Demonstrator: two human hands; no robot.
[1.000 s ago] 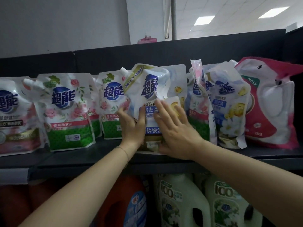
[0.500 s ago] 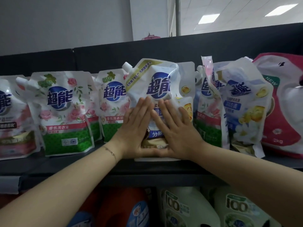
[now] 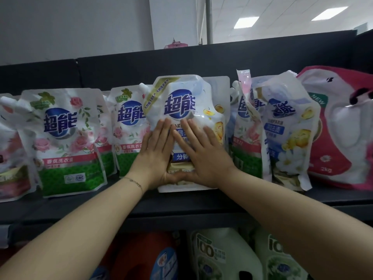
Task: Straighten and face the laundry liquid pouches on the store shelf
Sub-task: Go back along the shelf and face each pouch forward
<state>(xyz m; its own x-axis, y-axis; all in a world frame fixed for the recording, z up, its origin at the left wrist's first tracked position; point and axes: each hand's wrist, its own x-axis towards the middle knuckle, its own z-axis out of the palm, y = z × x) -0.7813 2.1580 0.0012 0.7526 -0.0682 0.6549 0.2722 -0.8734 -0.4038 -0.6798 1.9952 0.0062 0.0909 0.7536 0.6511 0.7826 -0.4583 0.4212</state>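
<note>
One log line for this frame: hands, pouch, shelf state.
left hand: flat on centre pouch | right hand: flat on same pouch | pouch: upright, label forward, at shelf front | pouches at right: turned sideways

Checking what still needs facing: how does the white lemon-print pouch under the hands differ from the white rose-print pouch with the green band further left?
The white lemon-print pouch carries yellow lemons and a blue panel; the white rose-print pouch has pink roses over a green band. The left hand and right hand press flat on the lemon pouch; the rose pouch is untouched. Both show the same blue oval logo, facing front.
</note>
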